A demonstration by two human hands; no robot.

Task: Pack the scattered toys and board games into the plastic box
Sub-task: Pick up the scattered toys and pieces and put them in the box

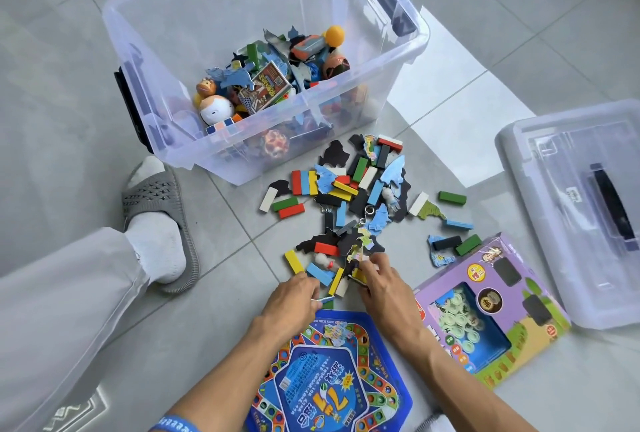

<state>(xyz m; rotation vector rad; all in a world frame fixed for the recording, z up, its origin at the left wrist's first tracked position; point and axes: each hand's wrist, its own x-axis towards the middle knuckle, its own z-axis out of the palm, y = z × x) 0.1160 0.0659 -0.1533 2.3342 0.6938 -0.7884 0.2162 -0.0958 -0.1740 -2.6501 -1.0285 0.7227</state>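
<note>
A clear plastic box (145,36) stands on the tiled floor at upper middle, partly filled with small toys, balls and puzzle pieces. In front of it lies a scattered pile of coloured wooden blocks and puzzle pieces (360,189). My left hand (294,296) rests at the pile's near edge, its fingers closed on a few small blocks. My right hand (381,279) is beside it, its fingers gripping puzzle pieces and blocks at the pile's near end. A blue hexagonal board game (332,379) lies under my forearms. A purple game box (491,310) lies to the right.
The clear box lid (581,210) with a dark handle lies at the right. My left leg in grey trousers and a foot in a grey slipper (159,217) are at the left, close to the box. A few loose blocks (452,196) lie apart on the right.
</note>
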